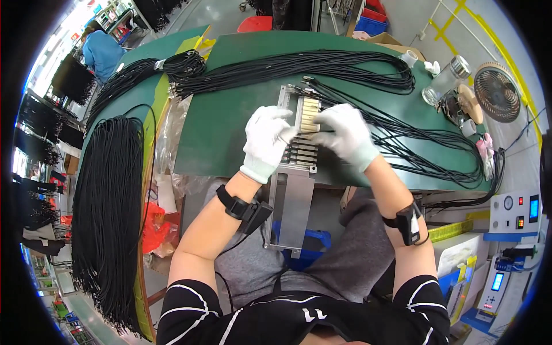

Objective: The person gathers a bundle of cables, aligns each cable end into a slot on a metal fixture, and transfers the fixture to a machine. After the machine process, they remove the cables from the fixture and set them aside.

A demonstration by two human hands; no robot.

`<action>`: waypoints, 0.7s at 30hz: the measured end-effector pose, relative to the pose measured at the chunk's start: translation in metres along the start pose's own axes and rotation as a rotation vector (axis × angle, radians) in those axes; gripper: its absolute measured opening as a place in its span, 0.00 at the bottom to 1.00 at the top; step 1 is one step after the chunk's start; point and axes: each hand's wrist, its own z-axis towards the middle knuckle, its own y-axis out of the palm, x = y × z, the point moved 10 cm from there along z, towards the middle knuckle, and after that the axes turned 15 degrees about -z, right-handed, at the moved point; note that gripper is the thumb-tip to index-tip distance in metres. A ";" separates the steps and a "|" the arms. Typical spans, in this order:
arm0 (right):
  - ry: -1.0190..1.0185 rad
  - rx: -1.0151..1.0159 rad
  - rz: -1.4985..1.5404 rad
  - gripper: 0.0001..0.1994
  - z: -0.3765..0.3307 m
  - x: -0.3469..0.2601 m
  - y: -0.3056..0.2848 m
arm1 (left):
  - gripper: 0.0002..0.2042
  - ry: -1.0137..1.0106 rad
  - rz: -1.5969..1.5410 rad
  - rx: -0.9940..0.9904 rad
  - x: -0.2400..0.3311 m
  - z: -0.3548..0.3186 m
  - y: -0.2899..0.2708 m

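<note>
A long metal fixture tray [294, 201] lies across the front edge of the green table [218, 132] and reaches over my lap. Both my hands wear white gloves. My left hand [265, 141] rests on the tray's left side with its fingers against the slotted row. My right hand [345, 135] presses a thin black cable [402, 141] into the pale slotted block [309, 112]. Several black cables fan out from the tray to the right.
A long coil of black cables [299, 66] lies across the back of the table. A thick bundle [109, 213] hangs at my left. A glass jar [444, 83], a small fan [497, 92] and control boxes [514, 213] stand at the right. A person in blue [102, 53] works far left.
</note>
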 end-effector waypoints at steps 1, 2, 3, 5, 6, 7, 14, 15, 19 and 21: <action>-0.027 -0.032 0.035 0.07 0.002 -0.014 0.006 | 0.08 0.041 -0.042 -0.058 0.008 0.002 0.005; -0.057 -0.062 0.071 0.07 0.004 -0.029 0.011 | 0.08 0.041 -0.043 -0.062 0.012 0.002 0.004; -0.088 -0.093 0.107 0.08 0.004 -0.038 0.014 | 0.08 0.006 -0.058 -0.065 0.011 0.002 0.003; -0.052 -0.131 0.116 0.08 0.001 -0.023 0.018 | 0.07 -0.065 -0.088 -0.071 0.007 0.000 0.001; -0.019 -0.171 0.124 0.09 -0.001 -0.012 0.021 | 0.07 -0.065 -0.089 -0.073 0.006 -0.001 0.003; 0.008 -0.210 0.136 0.09 -0.001 -0.007 0.023 | 0.06 -0.113 -0.110 -0.061 0.000 -0.004 0.005; 0.006 -0.152 0.172 0.10 -0.003 -0.023 0.024 | 0.04 -0.263 -0.168 -0.046 -0.019 -0.011 0.004; 0.008 -0.162 0.238 0.10 -0.004 -0.026 0.028 | 0.04 -0.211 -0.163 -0.037 -0.015 -0.010 0.002; 0.295 -0.333 0.351 0.09 -0.015 0.021 0.032 | 0.06 -0.217 -0.160 0.054 -0.019 -0.012 -0.013; 0.239 -0.272 0.281 0.09 -0.013 0.023 0.025 | 0.08 -0.428 -0.177 0.198 -0.043 -0.021 -0.028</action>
